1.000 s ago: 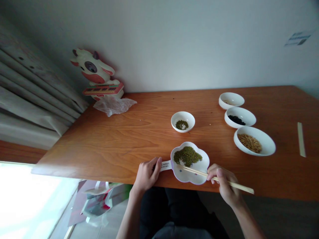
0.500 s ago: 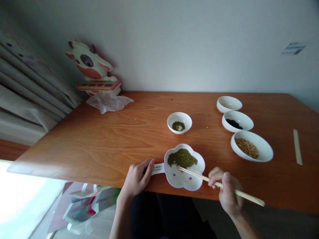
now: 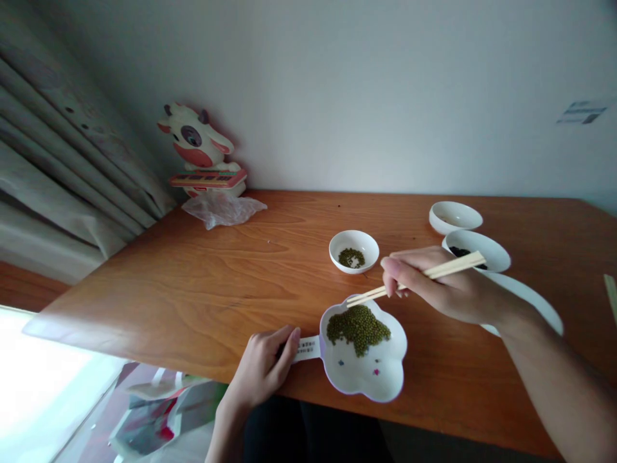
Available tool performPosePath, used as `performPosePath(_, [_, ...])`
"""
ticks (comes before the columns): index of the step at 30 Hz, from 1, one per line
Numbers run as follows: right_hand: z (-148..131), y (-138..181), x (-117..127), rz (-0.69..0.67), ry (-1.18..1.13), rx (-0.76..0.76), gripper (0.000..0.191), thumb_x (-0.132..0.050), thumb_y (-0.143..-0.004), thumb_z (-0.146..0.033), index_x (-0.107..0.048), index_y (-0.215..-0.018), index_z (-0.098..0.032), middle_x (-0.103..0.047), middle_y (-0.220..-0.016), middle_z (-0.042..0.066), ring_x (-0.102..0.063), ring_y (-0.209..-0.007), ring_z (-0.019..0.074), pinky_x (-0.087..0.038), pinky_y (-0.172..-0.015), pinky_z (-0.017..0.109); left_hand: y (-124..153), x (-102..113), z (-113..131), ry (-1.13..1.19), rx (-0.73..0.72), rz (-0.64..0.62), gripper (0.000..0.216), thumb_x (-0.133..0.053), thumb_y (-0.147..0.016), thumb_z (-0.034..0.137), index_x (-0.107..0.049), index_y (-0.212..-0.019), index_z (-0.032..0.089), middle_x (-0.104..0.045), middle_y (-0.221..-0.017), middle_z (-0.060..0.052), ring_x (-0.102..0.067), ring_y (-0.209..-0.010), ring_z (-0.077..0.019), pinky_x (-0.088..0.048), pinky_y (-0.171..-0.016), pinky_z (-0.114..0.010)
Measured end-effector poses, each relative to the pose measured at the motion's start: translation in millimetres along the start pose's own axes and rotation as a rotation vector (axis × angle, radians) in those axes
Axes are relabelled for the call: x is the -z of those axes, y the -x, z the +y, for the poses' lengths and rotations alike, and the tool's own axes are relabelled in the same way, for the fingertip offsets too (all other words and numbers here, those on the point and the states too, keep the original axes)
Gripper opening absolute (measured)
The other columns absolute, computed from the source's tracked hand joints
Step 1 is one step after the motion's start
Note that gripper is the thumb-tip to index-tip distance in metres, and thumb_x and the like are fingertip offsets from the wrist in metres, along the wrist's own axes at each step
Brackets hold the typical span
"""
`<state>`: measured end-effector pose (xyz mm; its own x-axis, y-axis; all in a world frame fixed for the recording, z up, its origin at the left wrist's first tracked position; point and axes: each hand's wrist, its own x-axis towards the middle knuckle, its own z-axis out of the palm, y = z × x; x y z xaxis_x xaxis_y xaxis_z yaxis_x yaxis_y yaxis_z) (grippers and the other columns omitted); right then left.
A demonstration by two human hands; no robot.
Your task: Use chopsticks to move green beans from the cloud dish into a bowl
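Observation:
A white flower-shaped dish (image 3: 380,379) with a pile of green mung beans (image 3: 357,326) sits at the table's near edge. My left hand (image 3: 263,370) rests closed on the dish's labelled handle (image 3: 304,348). My right hand (image 3: 446,286) hovers above the dish's far side, closed on a pair of wooden chopsticks (image 3: 414,278) whose tips point left over the dish's far rim. Just behind them is a small white bowl (image 3: 353,250) holding a few green beans.
The wooden table (image 3: 202,276) carries three more white bowls at the right: one at the back (image 3: 455,216), one with black beans (image 3: 477,251), one largely hidden by my right arm (image 3: 535,302). A cow-shaped toy (image 3: 200,151) and a crumpled plastic bag (image 3: 222,208) sit back left beside curtains.
My right hand has lifted the chopsticks from the dish's near side to above its far rim, toward the small bowl. My left hand stays on the handle. The camera shifted slightly.

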<state>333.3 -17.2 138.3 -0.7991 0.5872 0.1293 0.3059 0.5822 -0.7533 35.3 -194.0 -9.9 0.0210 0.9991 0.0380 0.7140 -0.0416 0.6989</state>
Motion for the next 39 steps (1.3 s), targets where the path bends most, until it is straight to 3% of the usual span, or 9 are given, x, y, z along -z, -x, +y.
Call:
performPosePath(4, [-15.0, -19.5, 1.7, -0.071, 0.156, 0.042, 0.048, -0.046, -0.112, -0.049, -0.070, -0.081, -0.021, -0.072, -0.073, 0.001, -0.064, -0.068, 0.0148, -0.041, -0.063, 0.031, -1.3, -0.5, 1.0, -0.033, -0.009, -0.004, 0.041, -0.039, -0.112, 0.038, -0.043, -0.074, 0.021, -0.053, -0.063, 0.001, -0.046, -0.055, -0.0126, -0.033, -0.060, -0.027])
performPosePath(14, [3.7, -12.7, 4.7, -0.077, 0.239, 0.061, 0.048, -0.051, -0.110, -0.047, -0.066, -0.073, -0.022, -0.063, -0.058, -0.002, -0.050, -0.051, 0.0124, -0.028, -0.054, 0.033, -6.8, -13.8, 23.0, -0.171, -0.050, 0.020, 0.037, -0.042, -0.110, 0.034, -0.043, -0.075, 0.021, -0.057, -0.065, -0.001, -0.049, -0.056, -0.0138, -0.032, -0.060, -0.028])
performPosePath(20, [6.3, -10.1, 2.5, -0.052, 0.276, 0.037, 0.045, -0.050, -0.110, -0.046, -0.069, -0.077, -0.022, -0.064, -0.060, 0.000, -0.053, -0.052, 0.0138, -0.026, -0.054, 0.035, -6.5, -25.4, 25.5, -0.179, -0.027, 0.090, 0.038, -0.039, -0.112, 0.034, -0.049, -0.078, 0.022, -0.062, -0.068, -0.001, -0.057, -0.061, -0.0146, -0.037, -0.061, -0.026])
performPosePath(24, [4.8, -6.6, -0.5, -0.077, 0.282, 0.066, 0.049, -0.052, -0.109, -0.046, -0.061, -0.067, -0.021, -0.061, -0.057, -0.001, -0.050, -0.050, 0.0118, -0.024, -0.053, 0.036, -1.1, -25.2, 23.9, -0.231, -0.111, 0.091, 0.028, -0.054, -0.105, 0.046, -0.061, -0.093, 0.022, -0.068, -0.075, -0.002, -0.064, -0.066, -0.0179, -0.044, -0.062, -0.027])
performPosePath(29, [6.1, -6.5, -1.3, -0.098, 0.242, -0.005, 0.060, -0.047, -0.110, -0.053, -0.045, -0.059, -0.020, -0.049, -0.050, -0.002, -0.042, -0.044, 0.0097, -0.022, -0.049, 0.035, -1.1, -25.6, 26.1, -0.248, -0.117, 0.105, 0.036, -0.069, -0.097, 0.056, -0.065, -0.110, 0.023, -0.077, -0.092, -0.003, -0.072, -0.074, -0.0196, -0.052, -0.067, -0.027])
performPosePath(32, [7.5, -6.1, 2.7, -0.072, 0.184, -0.022, 0.063, -0.047, -0.110, -0.055, -0.046, -0.057, -0.021, -0.045, -0.047, -0.002, -0.040, -0.042, 0.0099, -0.020, -0.049, 0.036, -2.5, -27.0, 27.3, -0.259, -0.110, 0.123, 0.035, -0.068, -0.098, 0.057, -0.066, -0.106, 0.023, -0.076, -0.088, -0.003, -0.072, -0.072, -0.0186, -0.052, -0.065, -0.027])
performPosePath(39, [2.1, -1.5, 10.3, -0.103, 0.098, -0.008, 0.059, -0.043, -0.110, -0.056, -0.060, -0.066, -0.022, -0.057, -0.053, -0.001, -0.047, -0.043, 0.0116, -0.027, -0.046, 0.034, -3.8, -29.2, 25.6, -0.296, -0.088, 0.147, 0.038, -0.068, -0.098, 0.058, -0.063, -0.086, 0.022, -0.069, -0.072, -0.001, -0.065, -0.061, -0.0163, -0.044, -0.056, -0.026])
